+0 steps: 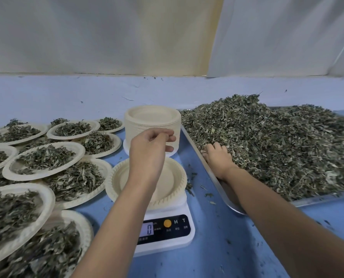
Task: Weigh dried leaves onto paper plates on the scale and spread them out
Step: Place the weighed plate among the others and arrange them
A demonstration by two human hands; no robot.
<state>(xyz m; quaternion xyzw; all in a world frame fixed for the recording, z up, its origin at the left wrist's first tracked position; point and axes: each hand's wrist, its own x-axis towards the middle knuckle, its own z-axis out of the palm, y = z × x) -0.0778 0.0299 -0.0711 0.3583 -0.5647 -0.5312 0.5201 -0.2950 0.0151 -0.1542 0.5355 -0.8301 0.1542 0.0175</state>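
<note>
With many filled plates [46, 159] on your left, the plate [117, 177] on the scale [167, 237] is bare at zero; your left hand [149, 151] hangs loosely curled and empty above it, while your right hand [217, 157] digs into the tray's [225, 199] leaves [277, 141], its grip hidden.

Blue tabletop [217, 257], scattered with leaf crumbs; white fabric sheets [87, 33] hung along rear edge; yellowish strip [207, 37] between sheets; soft, even light.

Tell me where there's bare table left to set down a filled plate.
Bare blue table lies right of the scale, in front of the tray, though the right forearm crosses it. A second strip runs behind the filled plates toward the white sheet. The left side is crowded with overlapping plates.
</note>
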